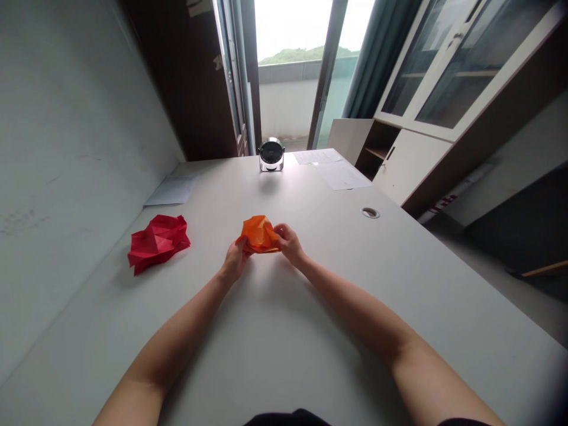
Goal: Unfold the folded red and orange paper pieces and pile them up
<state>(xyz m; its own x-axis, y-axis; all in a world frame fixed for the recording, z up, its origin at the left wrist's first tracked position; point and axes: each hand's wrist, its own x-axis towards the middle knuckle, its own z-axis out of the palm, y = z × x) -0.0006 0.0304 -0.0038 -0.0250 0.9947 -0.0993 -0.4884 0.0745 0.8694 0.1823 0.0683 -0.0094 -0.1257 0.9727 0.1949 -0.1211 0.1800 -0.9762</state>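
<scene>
A crumpled sheet of orange paper (261,234) is held between both hands over the middle of the white table. My left hand (236,257) grips its left edge, with the thumb on top and fingers below. At the opposite edge, my right hand (289,241) pinches the paper between thumb and curled fingers. The sheet bulges upward in the centre with creases across it. Over to the left lies a crumpled sheet of red paper (158,239), apart from both hands.
A small round black device on a metal stand (271,155) stands at the table's far end. White papers (341,175) lie at the far right, another sheet (172,190) at the far left by the wall. A round cable hole (370,212) sits near the right edge.
</scene>
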